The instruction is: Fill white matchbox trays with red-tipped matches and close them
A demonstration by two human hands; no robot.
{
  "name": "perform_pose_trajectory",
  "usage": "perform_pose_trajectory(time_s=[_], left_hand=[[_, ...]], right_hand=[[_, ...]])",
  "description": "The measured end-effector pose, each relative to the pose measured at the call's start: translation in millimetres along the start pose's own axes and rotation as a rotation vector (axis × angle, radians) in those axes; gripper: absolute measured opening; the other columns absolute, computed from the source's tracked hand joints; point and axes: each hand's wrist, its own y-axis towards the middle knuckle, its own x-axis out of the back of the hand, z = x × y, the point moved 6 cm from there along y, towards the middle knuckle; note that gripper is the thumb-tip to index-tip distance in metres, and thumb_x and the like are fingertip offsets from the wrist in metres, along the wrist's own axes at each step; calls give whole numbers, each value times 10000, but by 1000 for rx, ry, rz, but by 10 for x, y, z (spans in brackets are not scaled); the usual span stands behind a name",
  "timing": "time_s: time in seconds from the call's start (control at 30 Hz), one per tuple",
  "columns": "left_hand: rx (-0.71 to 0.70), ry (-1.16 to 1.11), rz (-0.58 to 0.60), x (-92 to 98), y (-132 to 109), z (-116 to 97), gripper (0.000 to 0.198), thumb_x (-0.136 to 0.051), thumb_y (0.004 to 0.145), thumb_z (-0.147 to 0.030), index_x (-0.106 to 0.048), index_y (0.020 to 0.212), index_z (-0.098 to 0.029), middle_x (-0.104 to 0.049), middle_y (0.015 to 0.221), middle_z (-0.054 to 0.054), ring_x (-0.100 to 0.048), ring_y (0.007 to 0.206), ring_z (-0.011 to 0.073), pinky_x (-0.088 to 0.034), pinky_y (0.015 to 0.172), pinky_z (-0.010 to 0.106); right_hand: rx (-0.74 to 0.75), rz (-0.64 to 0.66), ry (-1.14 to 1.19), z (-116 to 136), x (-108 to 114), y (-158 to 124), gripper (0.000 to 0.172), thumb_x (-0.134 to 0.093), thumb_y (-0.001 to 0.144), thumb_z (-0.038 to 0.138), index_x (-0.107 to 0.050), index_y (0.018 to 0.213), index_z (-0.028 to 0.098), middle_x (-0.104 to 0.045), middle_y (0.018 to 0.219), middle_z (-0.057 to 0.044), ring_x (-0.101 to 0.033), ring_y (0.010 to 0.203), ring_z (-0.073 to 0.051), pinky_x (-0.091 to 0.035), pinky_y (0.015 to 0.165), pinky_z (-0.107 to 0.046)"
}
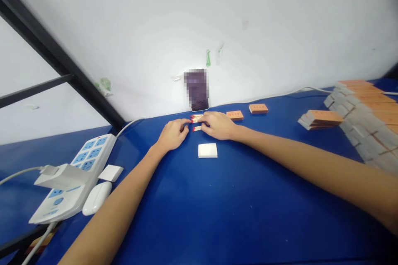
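Several red-tipped matches [196, 118] lie on the blue table [192, 207] between my two hands, with a small separate group [197, 128] just nearer to me. My left hand [174, 134] rests at their left, its curled fingertips by the red heads; whether it pinches anything is too small to tell. From the right, my right hand [217, 125] has its thumb and fingers on the matches' pale ends. A small white box [207, 150] lies in front of the hands. Just behind my right hand is an orange box [235, 115].
Another orange box [258, 109], a short stack [321, 119] and a large pile of boxes [370, 116] stand at the right. A phone [197, 91] leans on the wall. At left are a power strip [93, 153], white case [97, 198] and white square [111, 173].
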Motion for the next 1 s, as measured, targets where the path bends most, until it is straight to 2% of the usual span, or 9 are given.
perform_pose_trajectory(time_s=[0.63,1.0], left_hand=[[-16,-6,4,18,-2,-29,345,-439,891,-220,-681,1135,-198,-676,797,25,-585,677,168,-429,675,278],[-27,-1,5,7,1,-21,357,-430,888,-223,-680,1141,-194,-687,825,32,-608,736,177,-450,707,280]], right_hand=[[-13,33,31,-13,-37,11,352,-465,899,261,-672,1184,239,-688,1121,-60,-614,996,-222,-406,824,-305],[-16,29,16,-18,-42,14,337,-458,896,261,-668,1157,226,-686,1120,-63,-619,1004,-221,-407,816,-303]])
